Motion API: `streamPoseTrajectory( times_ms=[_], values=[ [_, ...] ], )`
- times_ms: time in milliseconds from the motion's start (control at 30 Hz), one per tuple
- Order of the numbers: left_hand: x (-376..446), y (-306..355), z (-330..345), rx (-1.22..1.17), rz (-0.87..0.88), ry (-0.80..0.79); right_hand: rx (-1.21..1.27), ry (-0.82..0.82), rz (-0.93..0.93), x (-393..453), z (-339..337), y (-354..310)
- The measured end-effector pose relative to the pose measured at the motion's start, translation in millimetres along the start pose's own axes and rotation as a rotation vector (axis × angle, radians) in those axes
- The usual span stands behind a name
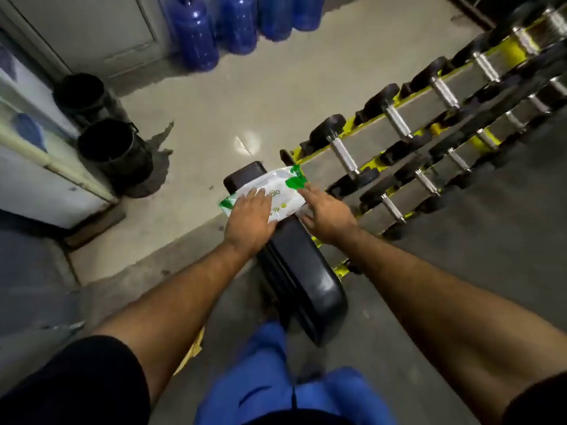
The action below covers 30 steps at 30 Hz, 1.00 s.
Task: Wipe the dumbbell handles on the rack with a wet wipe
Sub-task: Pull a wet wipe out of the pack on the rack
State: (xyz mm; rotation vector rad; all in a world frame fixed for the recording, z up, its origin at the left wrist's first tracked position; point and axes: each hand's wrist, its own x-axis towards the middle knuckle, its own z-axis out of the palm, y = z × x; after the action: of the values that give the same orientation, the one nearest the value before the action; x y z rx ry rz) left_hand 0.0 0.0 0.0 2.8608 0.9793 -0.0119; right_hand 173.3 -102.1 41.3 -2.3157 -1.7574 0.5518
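A white and green pack of wet wipes (277, 187) lies on the far end of a black padded bench (302, 271). My left hand (250, 220) rests flat on the pack with straight fingers. My right hand (326, 214) reaches to the pack's right edge, its fingertips at the green flap (295, 180); the fingers look extended. To the right stands a yellow rack (423, 99) with several black dumbbells. Their chrome handles (343, 154) point toward me in tiers.
Two black bins (115, 151) stand at the left by a white cabinet (36, 167). Several blue water jugs (196, 38) line the far wall. My blue trouser legs (276, 378) are at the bench's near end. Grey floor lies between bench and bins.
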Motion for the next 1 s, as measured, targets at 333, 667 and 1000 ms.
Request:
streamPoseTrajectory(
  times_ms=[333, 667, 1000],
  values=[
    [33, 0, 36, -0.118, -0.129, 0.003, -0.054, -0.013, -0.122, 84, 31, 26],
    [38, 16, 43, -0.033, -0.231, 0.123, 0.017, -0.01, -0.237, 95, 42, 58],
    [40, 11, 33, -0.109, -0.225, 0.215, 0.086, 0.021, -0.225, 100, 44, 64]
  ],
)
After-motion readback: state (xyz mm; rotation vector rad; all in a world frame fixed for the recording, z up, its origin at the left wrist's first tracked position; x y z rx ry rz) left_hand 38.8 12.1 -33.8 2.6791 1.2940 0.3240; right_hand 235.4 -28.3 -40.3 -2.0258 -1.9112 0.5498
